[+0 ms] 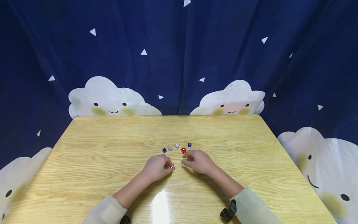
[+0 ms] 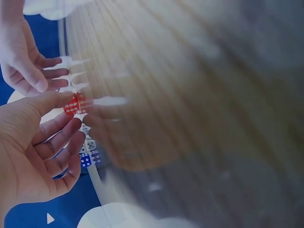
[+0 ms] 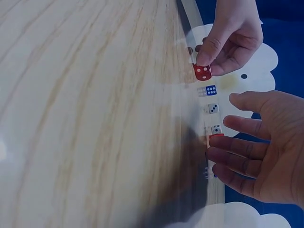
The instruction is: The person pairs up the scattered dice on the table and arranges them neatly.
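Low over the table, my left hand (image 1: 157,167) pinches a red die (image 1: 172,167) with white pips between thumb and fingers; the die sits at the tabletop (image 3: 203,72). My right hand (image 1: 199,161) hovers to the right with fingers loosely spread and nothing in them. Just past its fingertips lies a second red die (image 1: 183,150), mostly covered by those fingers in the right wrist view. Farther out, a loose row holds a blue die (image 1: 164,150), a white die with blue pips (image 1: 170,148), another white die (image 1: 177,145) and a second blue die (image 1: 189,145).
The dice lie on a light wood table (image 1: 112,137) with a far edge just short of a dark blue curtain (image 1: 179,46) printed with clouds and triangles. A bright light reflection (image 1: 160,205) shows on the near tabletop.
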`<state>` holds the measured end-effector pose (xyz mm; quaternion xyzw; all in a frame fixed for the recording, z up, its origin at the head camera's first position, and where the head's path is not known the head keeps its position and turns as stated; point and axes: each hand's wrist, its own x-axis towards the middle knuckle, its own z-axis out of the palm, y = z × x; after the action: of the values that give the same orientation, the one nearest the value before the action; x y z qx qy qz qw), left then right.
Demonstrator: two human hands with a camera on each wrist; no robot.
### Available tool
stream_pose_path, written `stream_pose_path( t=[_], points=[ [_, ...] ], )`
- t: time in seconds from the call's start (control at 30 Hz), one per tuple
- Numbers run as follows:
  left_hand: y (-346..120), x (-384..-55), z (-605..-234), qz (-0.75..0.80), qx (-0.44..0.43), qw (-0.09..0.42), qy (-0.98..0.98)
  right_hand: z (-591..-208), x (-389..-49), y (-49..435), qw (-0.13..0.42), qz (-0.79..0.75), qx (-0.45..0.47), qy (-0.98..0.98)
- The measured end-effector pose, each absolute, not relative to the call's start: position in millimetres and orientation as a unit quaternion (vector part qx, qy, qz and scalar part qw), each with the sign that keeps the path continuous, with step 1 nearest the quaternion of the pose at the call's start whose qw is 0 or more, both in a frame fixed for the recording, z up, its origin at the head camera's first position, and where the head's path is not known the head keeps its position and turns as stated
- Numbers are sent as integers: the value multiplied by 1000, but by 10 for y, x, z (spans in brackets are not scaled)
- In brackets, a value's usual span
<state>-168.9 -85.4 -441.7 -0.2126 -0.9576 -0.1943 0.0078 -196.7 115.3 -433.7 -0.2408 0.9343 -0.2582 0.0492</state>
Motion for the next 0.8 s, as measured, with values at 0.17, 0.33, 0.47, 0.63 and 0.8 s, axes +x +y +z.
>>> stream_pose_path(
  t=[0.17, 0.33, 0.47, 0.63, 0.8],
  points=[
    [-850, -1694, -4413, -199, -208, -7, -958, -4339, -1952, 1115, 60, -257, -247, 932],
    [-846, -1691, -4415, -197, -205, -11, -959, -4343, -1931, 1062, 64, -260, -255, 929],
    [-846, -1685, -4422, -195, -205, -7, -959, -4353, -1913, 1018, 60, -262, -267, 925],
    [-843, -1684, -4424, -195, -205, -4, -959, -4371, -1895, 962, 63, -255, -280, 924],
    [-836, -1679, -4425, -195, -206, 1, -959, -4385, -1878, 907, 72, -258, -293, 918]
  ],
)
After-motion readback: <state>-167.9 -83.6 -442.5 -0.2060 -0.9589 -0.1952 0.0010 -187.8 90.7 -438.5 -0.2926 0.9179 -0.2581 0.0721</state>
